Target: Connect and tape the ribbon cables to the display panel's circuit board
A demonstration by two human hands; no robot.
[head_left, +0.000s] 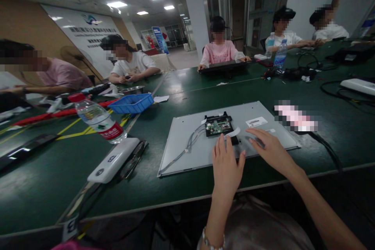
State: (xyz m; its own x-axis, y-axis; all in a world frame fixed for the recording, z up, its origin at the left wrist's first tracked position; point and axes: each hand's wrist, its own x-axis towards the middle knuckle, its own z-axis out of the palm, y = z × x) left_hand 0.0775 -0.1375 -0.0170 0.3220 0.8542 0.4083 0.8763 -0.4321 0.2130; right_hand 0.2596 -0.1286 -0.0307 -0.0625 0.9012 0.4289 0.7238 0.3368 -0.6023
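Note:
A flat grey display panel [187,125] lies face down on the green table in front of me. On its back sits a green circuit board [219,125] in a black bracket, with grey cables [190,142] running from it to the panel's left side. My left hand [227,166] rests over the panel's near edge, fingers stretched out just below the board. A white flat strip [234,132], perhaps a ribbon cable, curves past its fingertips; whether they touch cannot be made out. My right hand [271,149] hovers at the panel's right, fingers extended and holding nothing visible.
Left of the panel are a white power bank [114,161], glasses [134,160], a tilted-looking water bottle [98,119] and a blue tray [131,103]. A blurred-out phone-like object [294,116] with a cable lies right. Several people sit around the table.

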